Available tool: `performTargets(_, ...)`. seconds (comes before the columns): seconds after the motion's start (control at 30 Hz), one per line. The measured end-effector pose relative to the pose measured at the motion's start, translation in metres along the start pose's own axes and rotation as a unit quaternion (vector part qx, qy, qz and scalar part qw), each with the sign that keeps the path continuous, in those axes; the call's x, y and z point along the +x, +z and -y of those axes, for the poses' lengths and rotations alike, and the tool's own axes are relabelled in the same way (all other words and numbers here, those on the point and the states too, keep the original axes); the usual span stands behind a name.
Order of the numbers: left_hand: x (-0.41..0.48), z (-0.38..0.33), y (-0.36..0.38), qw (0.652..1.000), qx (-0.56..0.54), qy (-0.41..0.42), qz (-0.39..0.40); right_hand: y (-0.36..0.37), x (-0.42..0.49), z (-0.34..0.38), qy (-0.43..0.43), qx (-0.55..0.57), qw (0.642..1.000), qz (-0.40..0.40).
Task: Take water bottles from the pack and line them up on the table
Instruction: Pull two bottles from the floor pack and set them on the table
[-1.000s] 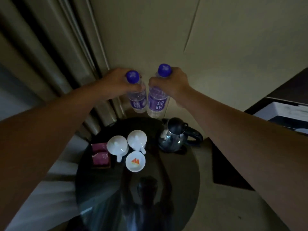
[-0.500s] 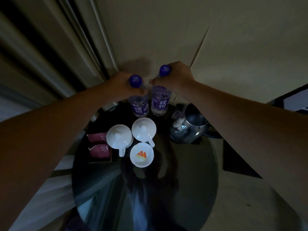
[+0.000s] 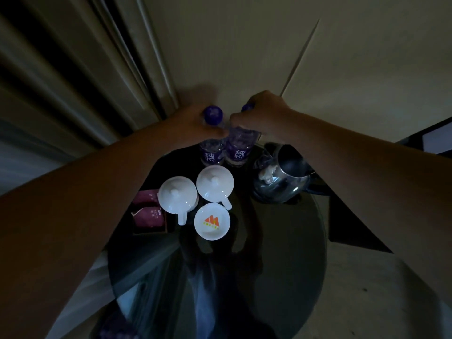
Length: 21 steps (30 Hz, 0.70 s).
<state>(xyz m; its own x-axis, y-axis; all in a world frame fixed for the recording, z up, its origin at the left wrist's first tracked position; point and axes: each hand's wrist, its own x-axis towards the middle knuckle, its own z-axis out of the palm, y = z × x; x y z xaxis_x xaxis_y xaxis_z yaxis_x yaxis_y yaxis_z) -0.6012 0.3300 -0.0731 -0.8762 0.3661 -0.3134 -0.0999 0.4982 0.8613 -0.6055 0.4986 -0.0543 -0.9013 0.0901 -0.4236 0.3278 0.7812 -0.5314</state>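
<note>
At the far edge of the round glass table point(image 3: 288, 253), we see two water bottles point(image 3: 212, 152) upright, side by side, touching, long axes vertical. Our left hand point(image 3: 193, 123) grips the left one near its neck; our right hand point(image 3: 259, 113) clasps the other. White lidded cups point(image 3: 215, 183) stand just nearer us, the kettle point(image 3: 281, 177) to the right.

Single head view, steeply downward, close above round glass table point(image 3: 281, 277).

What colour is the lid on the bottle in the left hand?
Purple-blue: the round cap on the clear plastic water bottle, seen in the head view.
</note>
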Motion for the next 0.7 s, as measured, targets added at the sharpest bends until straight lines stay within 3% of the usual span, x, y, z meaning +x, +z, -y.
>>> performTargets(0.13,-0.007,0.003,0.007,1.0,-0.027,0.005,-0.004,-0.007,-0.006,0.001,-0.028,-0.019,0.998,0.049)
performTargets(0.37,-0.008,0.017,0.01,0.993,-0.111,-0.004,-0.024,-0.011,-0.015,-0.003,-0.067,-0.039,0.996,0.05)
performTargets(0.7,-0.005,0.018,0.015,0.989,-0.145,-0.002,-0.041,-0.018,-0.022,0.003,-0.103,-0.122,0.983,0.087)
